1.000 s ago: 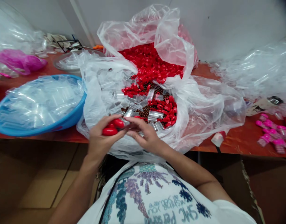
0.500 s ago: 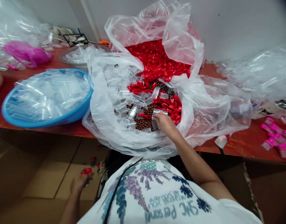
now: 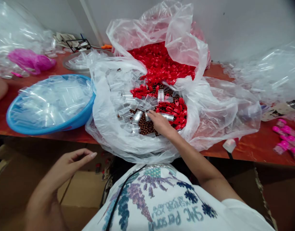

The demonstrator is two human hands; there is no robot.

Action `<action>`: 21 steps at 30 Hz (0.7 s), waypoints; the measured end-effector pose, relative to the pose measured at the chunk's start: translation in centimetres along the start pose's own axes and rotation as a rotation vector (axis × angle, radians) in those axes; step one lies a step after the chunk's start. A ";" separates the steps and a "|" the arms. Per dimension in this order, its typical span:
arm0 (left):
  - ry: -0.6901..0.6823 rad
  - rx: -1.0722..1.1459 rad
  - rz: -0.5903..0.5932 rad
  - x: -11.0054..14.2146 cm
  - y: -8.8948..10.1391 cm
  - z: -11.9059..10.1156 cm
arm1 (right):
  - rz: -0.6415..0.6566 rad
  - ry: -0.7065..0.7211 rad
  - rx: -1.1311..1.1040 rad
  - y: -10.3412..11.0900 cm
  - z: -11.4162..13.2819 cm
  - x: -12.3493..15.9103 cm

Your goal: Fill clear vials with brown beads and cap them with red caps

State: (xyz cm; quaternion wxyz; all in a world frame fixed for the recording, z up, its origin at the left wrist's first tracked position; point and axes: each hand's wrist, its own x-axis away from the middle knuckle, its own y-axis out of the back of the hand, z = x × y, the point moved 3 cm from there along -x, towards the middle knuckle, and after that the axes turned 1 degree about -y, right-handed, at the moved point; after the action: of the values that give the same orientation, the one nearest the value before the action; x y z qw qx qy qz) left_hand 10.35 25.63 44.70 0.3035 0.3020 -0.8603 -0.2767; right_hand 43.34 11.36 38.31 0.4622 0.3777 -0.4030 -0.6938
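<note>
The right hand (image 3: 160, 123) was down in the open white plastic bag (image 3: 147, 152), its fingertips at a clear tube (image 3: 147, 116) lying left of centre on the brown beads (image 3: 147, 127); whether that grip was pinching the tube or merely touching it could not be told, as the hand covered part of the contact. The left hand (image 3: 71, 162) hung near and left, short of the tabletop (image 3: 250, 148) edge and above cardboard (image 3: 82, 187), its grip loosely curled with nothing seen in it. Chief risk, as judged: the tube looked smooth and lay on loose round beads, so a push from the side could roll it away or sink it among them. A second clear tube (image 3: 167, 116) lay just right of the fingers, beside red pieces (image 3: 177, 110); a wide sweep of the hand might knock it or catch several parts together. The bag's near wall was slack and bulged at the tabletop edge; a forearm dragging on it could fold it inward or tip beads out. The blue basin (image 3: 12, 120), heaped with clear parts, stood far of the left hand, near the edge; a careless leftward swing might jar it and shed parts onto the cardboard.
</note>
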 end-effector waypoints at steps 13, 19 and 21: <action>-0.921 -0.641 0.197 -15.5 -16.7 -18.8 | -0.175 -0.112 -0.008 0.6 -5.1 1.8; -0.594 -0.690 0.102 -14.2 -15.4 -16.6 | -0.230 -0.127 -0.123 0.4 -5.7 2.3; -0.408 -0.670 0.089 -13.6 -14.0 -15.7 | -0.234 -0.148 -0.172 0.4 -5.8 2.2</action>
State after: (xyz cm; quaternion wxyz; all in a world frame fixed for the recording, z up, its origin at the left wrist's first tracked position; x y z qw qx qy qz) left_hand 34.74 21.08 41.04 0.2198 0.0875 -0.7771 -0.5832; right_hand 48.01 7.95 36.05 0.3783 0.3289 -0.3282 -0.8006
